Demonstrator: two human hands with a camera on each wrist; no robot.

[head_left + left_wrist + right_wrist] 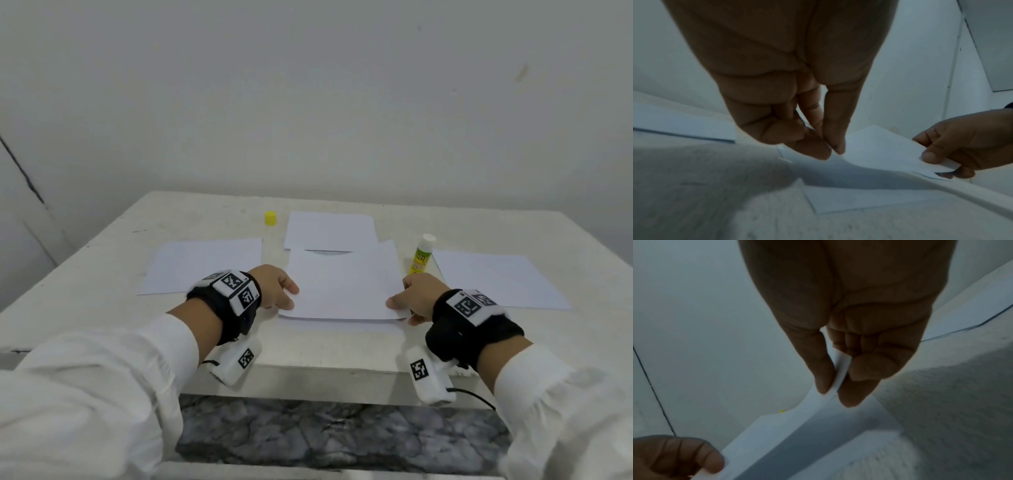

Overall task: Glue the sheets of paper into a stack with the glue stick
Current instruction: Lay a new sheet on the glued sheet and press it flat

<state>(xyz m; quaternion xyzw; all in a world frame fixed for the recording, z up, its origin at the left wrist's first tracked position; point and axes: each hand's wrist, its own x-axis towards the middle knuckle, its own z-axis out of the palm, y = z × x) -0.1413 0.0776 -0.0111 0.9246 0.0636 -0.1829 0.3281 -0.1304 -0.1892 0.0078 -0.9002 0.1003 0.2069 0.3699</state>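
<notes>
Head view: left hand [275, 286] and right hand [416, 298] fingers pinch a sheet [342, 284] above another sheet [337, 325].

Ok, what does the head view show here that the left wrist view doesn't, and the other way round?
Only the head view shows the uncapped glue stick standing upright, its yellow cap apart near the table's far edge, and loose sheets lying left and right. Only the left wrist view shows, from underneath, the left hand pinching the held sheet between thumb and fingers, and another sheet lying below it. Both show the right hand gripping the held sheet's other near corner.
</notes>
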